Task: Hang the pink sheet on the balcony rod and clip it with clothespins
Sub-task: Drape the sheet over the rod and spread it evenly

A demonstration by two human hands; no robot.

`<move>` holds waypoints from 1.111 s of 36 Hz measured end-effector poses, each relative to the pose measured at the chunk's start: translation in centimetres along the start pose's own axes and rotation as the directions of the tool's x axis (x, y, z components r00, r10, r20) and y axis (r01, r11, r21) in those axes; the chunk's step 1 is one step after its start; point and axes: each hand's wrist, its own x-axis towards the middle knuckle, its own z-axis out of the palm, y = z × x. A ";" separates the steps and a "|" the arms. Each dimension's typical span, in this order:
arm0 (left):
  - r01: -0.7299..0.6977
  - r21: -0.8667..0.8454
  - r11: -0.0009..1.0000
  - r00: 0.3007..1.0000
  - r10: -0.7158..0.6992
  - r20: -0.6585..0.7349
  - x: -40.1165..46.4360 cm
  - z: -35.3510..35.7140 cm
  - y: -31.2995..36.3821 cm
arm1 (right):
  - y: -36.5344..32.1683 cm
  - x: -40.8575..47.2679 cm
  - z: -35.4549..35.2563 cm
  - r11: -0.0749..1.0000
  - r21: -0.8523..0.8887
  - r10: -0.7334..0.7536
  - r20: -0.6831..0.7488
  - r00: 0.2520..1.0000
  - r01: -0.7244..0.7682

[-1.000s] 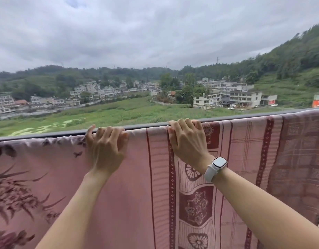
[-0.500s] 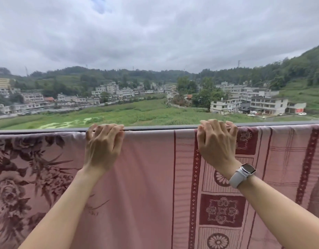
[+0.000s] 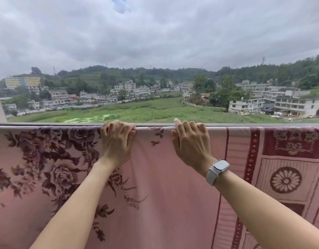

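I see the sheet draped over the rod; my left hand and right hand sit on the rod, side by side.

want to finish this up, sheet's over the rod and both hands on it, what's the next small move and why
Probably free the right hand to fetch a clothespin while the left hand holds the top edge. The pink sheet already drapes over the balcony rod, and no clothespin shows on it.

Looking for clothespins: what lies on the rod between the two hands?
In the head view, only bare pink sheet over the rod between left hand and right hand; no clothespins.
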 end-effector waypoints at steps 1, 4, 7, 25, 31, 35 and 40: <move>-0.026 0.010 1.000 1.000 0.026 0.006 0.0 -0.1 -0.4 | 0.0 0.0 0.0 1.000 -0.002 -0.001 -0.003 1.000 0.001; -0.106 0.014 0.994 0.994 0.106 0.008 0.2 -0.2 -1.5 | -0.3 -0.1 0.2 1.000 -0.020 0.005 -0.019 1.000 -0.005; -0.063 -0.125 0.990 0.998 0.064 0.002 0.3 -0.5 -2.6 | -0.4 0.0 0.4 0.999 -0.039 0.029 -0.058 0.998 -0.032; 0.190 -0.254 0.949 0.955 -0.239 -0.178 -0.1 -1.6 -11.1 | -2.3 0.7 1.8 0.960 -0.038 0.259 -0.259 0.930 -0.278; 0.102 -0.231 0.967 0.983 -0.134 -0.129 -1.2 -1.1 -11.3 | -6.3 1.9 1.3 0.937 0.106 0.346 -0.156 0.925 -0.332; 0.048 -0.278 0.959 0.987 -0.089 -0.136 -1.5 -2.0 -12.7 | -12.9 3.8 1.0 0.955 0.261 0.189 -0.156 0.969 -0.144; 0.155 -0.152 0.976 0.979 -0.173 -0.113 -1.9 -3.6 -18.9 | -21.4 6.9 2.6 0.940 0.342 0.028 -0.090 0.996 0.005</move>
